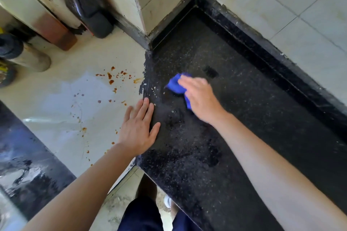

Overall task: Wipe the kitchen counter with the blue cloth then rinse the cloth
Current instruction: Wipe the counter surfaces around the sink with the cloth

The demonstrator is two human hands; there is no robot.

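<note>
The black speckled kitchen counter runs from the lower middle up to the tiled corner. A bunched blue cloth lies on it near the left edge. My right hand is pressed down on the cloth and grips it; the hand looks blurred. My left hand lies flat with fingers spread, palm on the counter's left edge. The cloth's right part is hidden under my right hand.
To the left and lower down lies a pale floor with a wet patch and orange-brown splatters. Gas cylinders and a dark hose stand at the upper left. Tiled walls bound the counter at the back and right.
</note>
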